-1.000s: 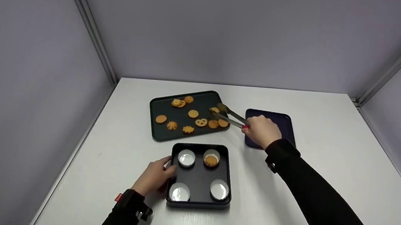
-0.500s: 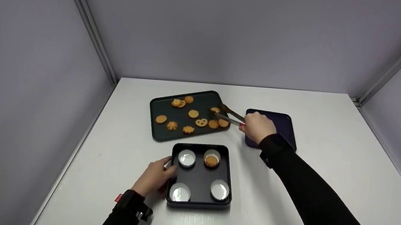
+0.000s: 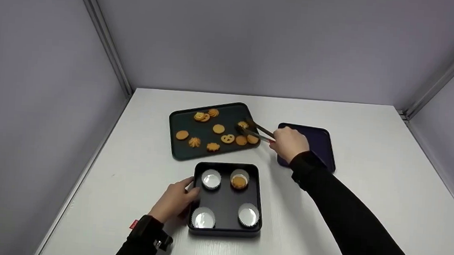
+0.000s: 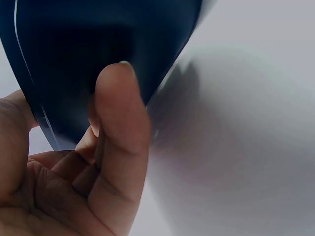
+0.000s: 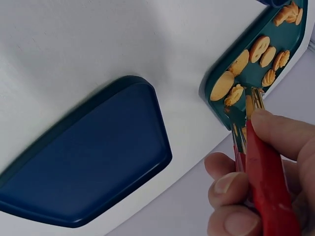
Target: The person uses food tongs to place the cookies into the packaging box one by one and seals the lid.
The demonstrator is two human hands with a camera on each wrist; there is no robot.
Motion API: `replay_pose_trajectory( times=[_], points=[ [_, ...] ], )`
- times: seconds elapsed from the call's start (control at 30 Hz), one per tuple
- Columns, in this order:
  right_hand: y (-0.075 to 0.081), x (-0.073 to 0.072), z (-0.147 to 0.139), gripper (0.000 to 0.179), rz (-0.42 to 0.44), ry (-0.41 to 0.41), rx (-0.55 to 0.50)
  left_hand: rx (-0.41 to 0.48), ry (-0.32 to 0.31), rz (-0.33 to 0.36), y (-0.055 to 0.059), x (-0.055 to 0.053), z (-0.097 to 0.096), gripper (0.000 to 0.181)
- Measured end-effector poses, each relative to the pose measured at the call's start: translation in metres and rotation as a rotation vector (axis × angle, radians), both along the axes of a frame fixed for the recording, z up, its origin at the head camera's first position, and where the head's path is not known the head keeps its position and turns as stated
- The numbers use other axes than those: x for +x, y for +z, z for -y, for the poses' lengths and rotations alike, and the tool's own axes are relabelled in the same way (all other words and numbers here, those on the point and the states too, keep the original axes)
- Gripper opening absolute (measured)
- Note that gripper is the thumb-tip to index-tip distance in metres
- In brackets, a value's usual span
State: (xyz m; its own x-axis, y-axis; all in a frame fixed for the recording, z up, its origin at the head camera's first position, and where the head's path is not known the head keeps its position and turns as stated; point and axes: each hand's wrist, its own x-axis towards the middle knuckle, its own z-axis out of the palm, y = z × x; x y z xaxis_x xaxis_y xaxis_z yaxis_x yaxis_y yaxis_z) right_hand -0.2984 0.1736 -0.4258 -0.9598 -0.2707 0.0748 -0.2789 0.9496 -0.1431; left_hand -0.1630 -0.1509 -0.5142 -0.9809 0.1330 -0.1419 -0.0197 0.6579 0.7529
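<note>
Right hand point(image 3: 289, 143) holding tongs point(image 5: 266, 182) over the green tray point(image 3: 234, 116); left hand point(image 3: 175, 198) gripping the square pan point(image 3: 223, 202)

Right side: fingers are clamping on the red handles of the tongs, thumb pressing from above. The two metal arms are standing apart, and their tips are reaching down at a scalloped cookie point(image 5: 235, 95). Cannot tell whether the tips are touching it. This cookie is lying near the right edge of the green tray, which is sitting askew near the far edge of the surface point(image 3: 362, 154), toward the far left corner.

Other items on that tray: two round cookies point(image 3: 241, 140) are lying side by side at its near right corner; a pretzel-shaped cookie point(image 3: 227, 138) is lying just left of them. A cookie cluster point(image 3: 199, 116) is gathering by the tray's far edge, and more pieces are lying along its near side.

Left side: thumb and fingers are clamping on the left wall of the square pan, which is standing on the surface on the near side of the green tray. Four white cups point(image 3: 211, 179) are standing inside, one by each corner; the far right one is holding a brown cookie point(image 3: 239, 181).

A navy tray point(image 3: 318, 140) is lying right of the green tray, toward the far right corner of the surface, the right hand partly covering it in the head view.
</note>
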Motion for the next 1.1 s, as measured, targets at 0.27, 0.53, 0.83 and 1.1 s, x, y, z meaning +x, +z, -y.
replay_pose_trajectory(
  times=[0.27, 0.53, 0.83, 1.1],
  points=[
    [-0.004, 0.002, -0.007, 0.011, -0.055, 0.019, -0.021, -0.009, 0.000, 0.007, 0.001, 0.000, 0.000, 0.055],
    [-0.009, 0.002, -0.013, 0.008, -0.074, 0.001, -0.048, -0.006, 0.003, 0.006, 0.001, -0.001, -0.001, 0.054],
    [-0.012, 0.008, -0.022, 0.009, -0.127, 0.031, -0.050, -0.006, 0.006, 0.010, 0.001, 0.000, -0.001, 0.054],
    [-0.005, 0.024, -0.037, 0.011, -0.206, 0.105, -0.016, 0.006, 0.005, 0.017, 0.002, 0.001, -0.001, 0.056]
  ],
)
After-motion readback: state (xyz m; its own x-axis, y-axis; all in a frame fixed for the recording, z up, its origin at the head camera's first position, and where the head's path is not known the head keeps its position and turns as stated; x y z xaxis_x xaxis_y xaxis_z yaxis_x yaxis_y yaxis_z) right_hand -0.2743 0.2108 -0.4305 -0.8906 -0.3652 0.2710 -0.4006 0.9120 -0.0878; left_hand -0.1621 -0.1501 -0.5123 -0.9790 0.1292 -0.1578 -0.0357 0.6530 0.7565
